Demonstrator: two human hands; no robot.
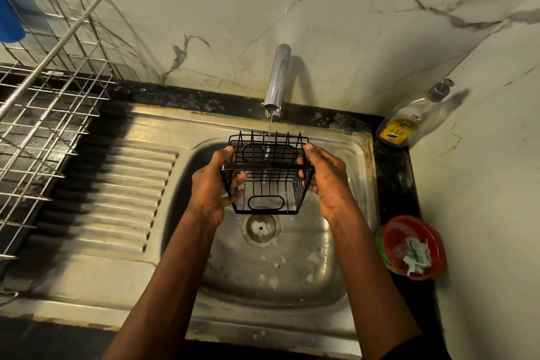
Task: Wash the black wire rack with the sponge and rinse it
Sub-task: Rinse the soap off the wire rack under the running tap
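The black wire rack (267, 174) is held above the steel sink (336, 257), directly under the chrome tap (277, 79). A thin stream of water falls from the spout through its bars. My left hand (214, 187) grips the rack's left side, fingers curled through the wires. My right hand (327, 178) grips its right side in the same way. No sponge is in view.
The drain (260, 226) lies below the rack, with foam specks on the basin floor. A ribbed drainboard (117, 199) and a metal dish rack (43, 102) are at the left. A soap bottle (409, 120) and a red bowl (415, 245) stand at the right.
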